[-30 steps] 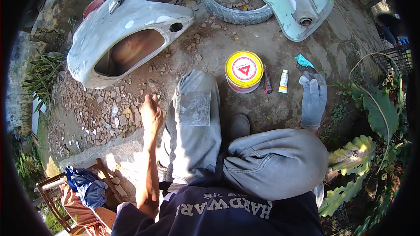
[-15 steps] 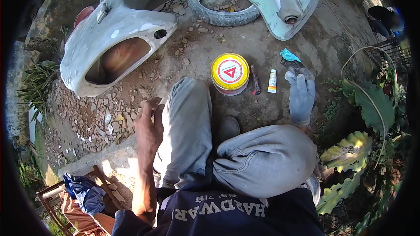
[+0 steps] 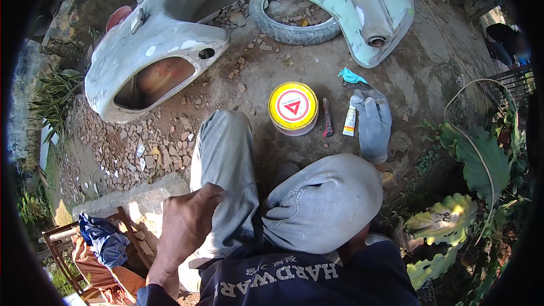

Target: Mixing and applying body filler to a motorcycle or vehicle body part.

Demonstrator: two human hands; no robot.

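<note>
My left hand (image 3: 190,215), bare, is raised beside my left knee. Its fingers are curled together, and nothing shows in them. A pale grey glove covers my right hand (image 3: 375,130), which is closed at the fingertips on a thin dark piece (image 3: 371,92). A crumpled turquoise bit (image 3: 351,75) sits at that piece's far end; I cannot tell what the two are. Just left of the glove lies a small white and yellow tube (image 3: 349,120). Farther left are a slim dark red and black tool (image 3: 327,118) and a round tin (image 3: 293,107) with a yellow-rimmed lid.
Large pale scooter body panels (image 3: 153,51) spread across the far ground beside a worn tyre (image 3: 294,34). Broken stones (image 3: 153,147) cover the left. Leafy plants (image 3: 476,153) crowd the right. At lower left, a wooden chair (image 3: 127,221) carries clothes (image 3: 105,243).
My left hand has come back toward my body from beside the knee, its fingers bunching closed. The right hand has shifted left, carrying the dark piece and turquoise bit closer to the tube.
</note>
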